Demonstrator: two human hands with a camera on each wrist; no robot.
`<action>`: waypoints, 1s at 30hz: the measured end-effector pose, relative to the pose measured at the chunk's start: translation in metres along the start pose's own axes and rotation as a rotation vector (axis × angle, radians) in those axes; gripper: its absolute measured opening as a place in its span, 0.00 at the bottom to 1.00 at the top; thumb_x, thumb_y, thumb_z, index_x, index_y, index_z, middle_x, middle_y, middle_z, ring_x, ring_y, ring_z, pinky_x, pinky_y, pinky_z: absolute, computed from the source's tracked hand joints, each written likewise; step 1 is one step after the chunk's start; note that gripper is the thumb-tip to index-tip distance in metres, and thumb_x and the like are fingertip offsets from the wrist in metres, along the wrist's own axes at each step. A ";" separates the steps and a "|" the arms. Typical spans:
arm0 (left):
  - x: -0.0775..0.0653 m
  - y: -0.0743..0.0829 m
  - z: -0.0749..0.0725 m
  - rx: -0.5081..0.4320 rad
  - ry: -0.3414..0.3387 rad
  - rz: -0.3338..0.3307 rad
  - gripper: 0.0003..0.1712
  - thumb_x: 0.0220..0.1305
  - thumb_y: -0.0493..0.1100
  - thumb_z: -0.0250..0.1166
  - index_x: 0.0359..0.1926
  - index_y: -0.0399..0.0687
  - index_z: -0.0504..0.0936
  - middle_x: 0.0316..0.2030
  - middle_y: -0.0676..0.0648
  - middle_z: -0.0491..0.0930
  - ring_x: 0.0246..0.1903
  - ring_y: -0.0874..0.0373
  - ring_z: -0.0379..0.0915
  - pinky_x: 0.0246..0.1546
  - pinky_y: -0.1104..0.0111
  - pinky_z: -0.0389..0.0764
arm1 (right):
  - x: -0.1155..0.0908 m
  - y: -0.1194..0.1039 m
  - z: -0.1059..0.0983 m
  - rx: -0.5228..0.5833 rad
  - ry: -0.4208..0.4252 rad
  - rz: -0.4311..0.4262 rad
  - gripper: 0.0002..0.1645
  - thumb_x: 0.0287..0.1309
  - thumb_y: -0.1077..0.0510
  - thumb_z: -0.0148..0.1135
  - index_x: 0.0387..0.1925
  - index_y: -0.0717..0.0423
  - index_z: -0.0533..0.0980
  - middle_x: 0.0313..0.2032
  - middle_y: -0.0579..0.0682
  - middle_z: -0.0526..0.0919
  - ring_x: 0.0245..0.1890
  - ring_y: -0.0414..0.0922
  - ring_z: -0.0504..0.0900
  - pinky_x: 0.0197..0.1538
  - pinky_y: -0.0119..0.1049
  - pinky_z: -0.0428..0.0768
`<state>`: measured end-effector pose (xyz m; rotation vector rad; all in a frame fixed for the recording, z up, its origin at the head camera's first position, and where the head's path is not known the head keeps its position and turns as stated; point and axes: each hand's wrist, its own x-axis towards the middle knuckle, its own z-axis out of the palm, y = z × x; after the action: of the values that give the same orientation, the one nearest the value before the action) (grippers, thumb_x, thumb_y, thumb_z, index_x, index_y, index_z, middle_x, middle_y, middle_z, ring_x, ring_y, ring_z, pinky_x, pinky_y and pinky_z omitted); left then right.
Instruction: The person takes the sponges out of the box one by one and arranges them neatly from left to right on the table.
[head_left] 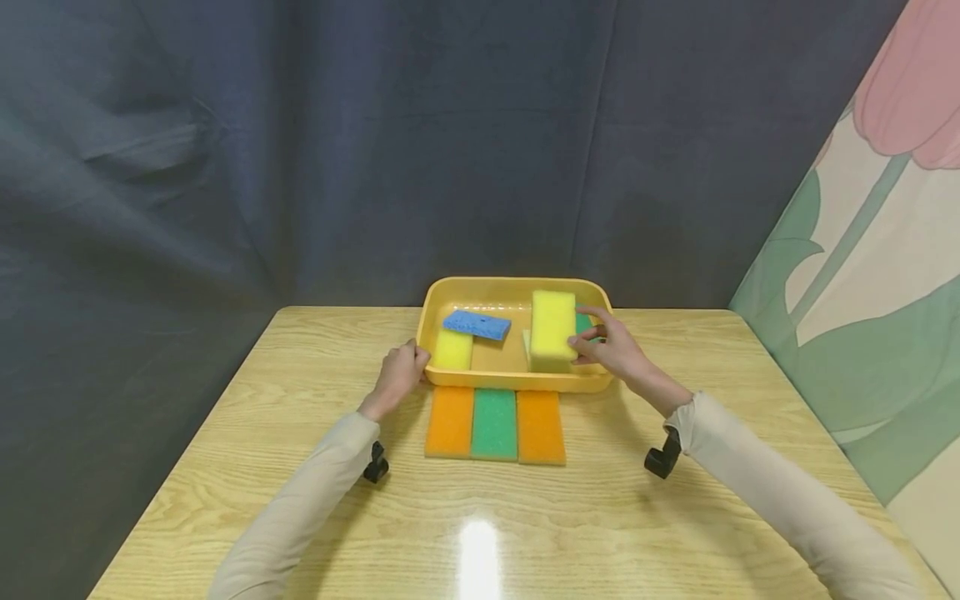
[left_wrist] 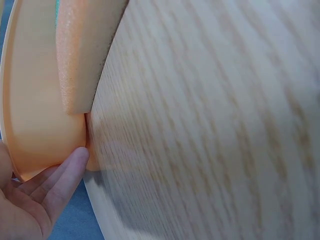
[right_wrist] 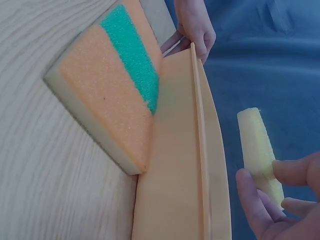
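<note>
Seemingly positioning step: right hand pinches yellow rectangular foam sponge over shallow yellow plastic tray; left hand grips tray's left end. Next move likely needs steady pinch. Visible inside: one blue sponge, one flat yellow sponge, one green sponge. On wooden bench: two orange sponges, one green-topped sponge between.

Dark blue curtain hung behind the wood-grain table and down its left side. Floral panel ran along the right, pink bloom above green leaves. Bright glare marked the table's near part.
</note>
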<state>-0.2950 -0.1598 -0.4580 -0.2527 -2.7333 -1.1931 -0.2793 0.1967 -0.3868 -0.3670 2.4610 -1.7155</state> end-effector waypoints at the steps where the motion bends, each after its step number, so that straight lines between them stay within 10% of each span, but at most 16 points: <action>1: 0.000 0.000 0.000 -0.004 0.001 0.001 0.12 0.69 0.35 0.46 0.25 0.43 0.64 0.19 0.45 0.67 0.21 0.52 0.77 0.20 0.68 0.75 | -0.001 0.000 -0.001 0.004 -0.003 -0.002 0.40 0.68 0.67 0.57 0.75 0.62 0.50 0.45 0.68 0.73 0.32 0.50 0.86 0.45 0.44 0.84; 30: 0.001 0.002 0.001 0.045 0.005 0.016 0.13 0.70 0.36 0.46 0.25 0.43 0.65 0.19 0.45 0.69 0.20 0.55 0.75 0.21 0.68 0.75 | -0.030 0.011 -0.020 -0.006 -0.122 0.034 0.47 0.63 0.70 0.60 0.75 0.63 0.45 0.43 0.66 0.68 0.35 0.52 0.80 0.42 0.46 0.84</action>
<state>-0.2956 -0.1577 -0.4568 -0.2655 -2.7448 -1.1249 -0.2569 0.2261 -0.3908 -0.4155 2.3733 -1.6218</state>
